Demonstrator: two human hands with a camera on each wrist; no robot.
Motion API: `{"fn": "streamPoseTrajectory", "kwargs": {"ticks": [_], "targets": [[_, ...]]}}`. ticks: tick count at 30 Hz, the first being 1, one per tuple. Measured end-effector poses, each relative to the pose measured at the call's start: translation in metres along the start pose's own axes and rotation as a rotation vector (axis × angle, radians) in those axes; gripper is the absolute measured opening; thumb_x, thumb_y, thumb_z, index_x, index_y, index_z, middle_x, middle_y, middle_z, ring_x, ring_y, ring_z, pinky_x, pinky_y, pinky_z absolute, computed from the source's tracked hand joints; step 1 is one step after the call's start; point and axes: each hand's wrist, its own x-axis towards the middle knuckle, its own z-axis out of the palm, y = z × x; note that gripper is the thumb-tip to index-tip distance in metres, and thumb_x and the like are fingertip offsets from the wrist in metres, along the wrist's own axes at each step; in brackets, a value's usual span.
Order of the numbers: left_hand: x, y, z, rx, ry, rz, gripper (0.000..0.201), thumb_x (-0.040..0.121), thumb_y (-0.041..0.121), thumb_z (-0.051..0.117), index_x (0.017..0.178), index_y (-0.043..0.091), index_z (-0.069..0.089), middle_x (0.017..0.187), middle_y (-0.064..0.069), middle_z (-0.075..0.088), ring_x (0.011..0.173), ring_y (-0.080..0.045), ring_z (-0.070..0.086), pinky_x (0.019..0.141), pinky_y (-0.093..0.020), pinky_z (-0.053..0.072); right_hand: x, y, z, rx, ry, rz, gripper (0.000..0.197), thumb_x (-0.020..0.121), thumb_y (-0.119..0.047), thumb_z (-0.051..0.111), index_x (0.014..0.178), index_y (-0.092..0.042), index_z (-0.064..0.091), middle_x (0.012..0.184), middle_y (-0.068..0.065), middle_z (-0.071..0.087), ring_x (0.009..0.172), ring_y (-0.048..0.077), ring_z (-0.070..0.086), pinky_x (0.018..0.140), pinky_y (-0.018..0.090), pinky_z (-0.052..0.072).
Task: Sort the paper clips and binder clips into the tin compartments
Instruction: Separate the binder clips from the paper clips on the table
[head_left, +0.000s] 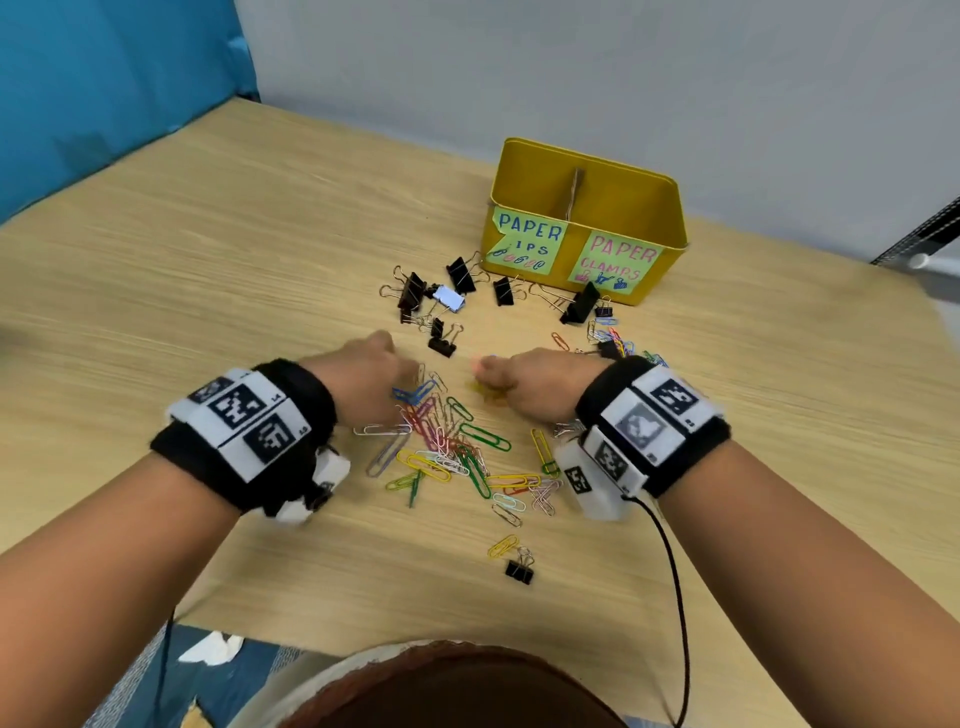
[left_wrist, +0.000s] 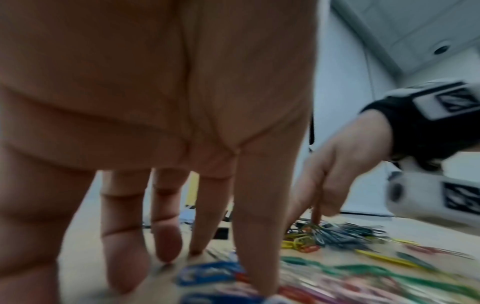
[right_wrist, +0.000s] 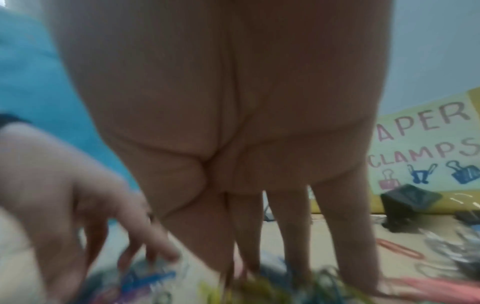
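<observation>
A yellow tin (head_left: 670, 218) stands at the back right, split by a divider (head_left: 574, 192), with a "PAPER CLIPS" label (head_left: 527, 241) on the left and a "PAPER CLAMPS" label (head_left: 615, 262) on the right. Black binder clips (head_left: 461, 275) lie scattered in front of it. Coloured paper clips (head_left: 457, 447) are heaped between my hands. My left hand (head_left: 371, 374) has its fingers spread and pointing down, tips on blue paper clips (left_wrist: 207, 274). My right hand (head_left: 519, 382) brings thumb and forefinger together on a yellow paper clip (right_wrist: 249, 288); the views are blurred.
A big black binder clip (head_left: 582, 304) leans by the tin's front. More paper clips (head_left: 618, 343) lie to the right of my right hand. One small binder clip (head_left: 519, 569) and a yellow paper clip (head_left: 503, 545) sit near the table's front edge. A blue screen (head_left: 104, 78) is at the left.
</observation>
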Motion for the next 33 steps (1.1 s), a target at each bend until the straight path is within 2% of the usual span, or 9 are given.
{"fn": "streamPoseTrajectory", "kwargs": {"ticks": [4,8,12,15,17,19,22,26,33], "targets": [[-0.005,0.024,0.010,-0.018,-0.124,0.200,0.063,0.088,0.029,0.056,0.145,0.022,0.030,0.133,-0.011,0.034,0.126,-0.027,0.039,0.110,-0.039,0.035,-0.014,0.009,-0.013,0.182,0.064,0.022,0.040,0.094,-0.010,0.039,0.128,-0.020,0.057,0.140,-0.002,0.052,0.131,0.018,0.045,0.113,0.034,0.032],[0.012,0.041,-0.002,-0.136,-0.032,0.197,0.060,0.092,0.024,0.052,0.146,0.019,0.028,0.136,-0.012,0.034,0.125,-0.028,0.045,0.110,-0.037,0.036,0.002,0.033,-0.021,0.226,0.275,0.171,0.044,0.097,-0.016,0.036,0.140,-0.014,0.040,0.148,0.007,0.042,0.136,0.024,0.039,0.113,0.034,0.030],[0.026,0.050,-0.015,-0.093,0.033,0.190,0.058,0.095,0.022,0.045,0.148,0.018,0.022,0.140,-0.011,0.032,0.134,-0.027,0.034,0.114,-0.038,0.030,0.008,0.036,-0.008,0.109,0.102,0.228,0.042,0.096,-0.021,0.036,0.133,-0.002,0.040,0.146,0.020,0.036,0.128,0.032,0.044,0.104,0.038,0.036],[0.033,0.051,-0.023,-0.083,0.063,0.184,0.055,0.095,0.017,0.043,0.147,0.017,0.025,0.142,-0.011,0.032,0.135,-0.027,0.033,0.113,-0.036,0.030,-0.006,0.032,0.005,0.087,0.002,0.129,0.041,0.096,-0.023,0.039,0.132,-0.005,0.048,0.150,0.019,0.034,0.130,0.033,0.043,0.108,0.039,0.035],[0.040,0.054,-0.026,-0.048,0.080,0.188,0.053,0.094,0.012,0.041,0.146,0.015,0.028,0.144,-0.011,0.031,0.135,-0.028,0.032,0.113,-0.038,0.030,-0.018,0.037,0.005,0.239,0.087,0.099,0.035,0.094,-0.019,0.044,0.125,-0.011,0.058,0.138,0.012,0.053,0.118,0.026,0.053,0.101,0.031,0.041],[0.050,0.065,-0.029,0.003,0.099,0.214,0.054,0.093,0.006,0.039,0.145,0.014,0.029,0.149,-0.010,0.028,0.138,-0.028,0.029,0.115,-0.041,0.029,-0.021,0.049,-0.001,0.377,0.310,0.187,0.031,0.092,-0.011,0.046,0.115,-0.015,0.066,0.124,0.007,0.064,0.100,0.018,0.057,0.084,0.021,0.045],[0.070,0.086,-0.034,0.050,0.107,0.248,0.057,0.091,0.002,0.039,0.146,0.009,0.026,0.153,-0.012,0.025,0.140,-0.029,0.027,0.116,-0.042,0.028,-0.005,0.073,-0.010,0.422,0.568,0.389,0.040,0.090,-0.004,0.042,0.124,-0.016,0.057,0.127,0.012,0.060,0.112,0.026,0.056,0.095,0.030,0.044],[0.100,0.102,-0.033,0.124,0.067,0.172,0.053,0.089,0.010,0.042,0.140,0.002,0.031,0.146,-0.018,0.033,0.133,-0.036,0.035,0.109,-0.047,0.036,0.022,0.087,-0.005,0.378,0.468,0.455,0.063,0.087,-0.003,0.039,0.145,-0.027,0.028,0.139,0.020,0.049,0.126,0.035,0.048,0.107,0.039,0.041],[0.122,0.105,-0.030,0.098,0.086,0.045,0.050,0.085,0.026,0.034,0.134,0.015,0.034,0.130,-0.013,0.038,0.120,-0.035,0.041,0.094,-0.045,0.041,0.034,0.100,-0.003,0.287,0.605,0.418,0.045,0.084,0.002,0.049,0.124,-0.017,0.053,0.120,0.016,0.063,0.112,0.031,0.058,0.091,0.032,0.048]]}}
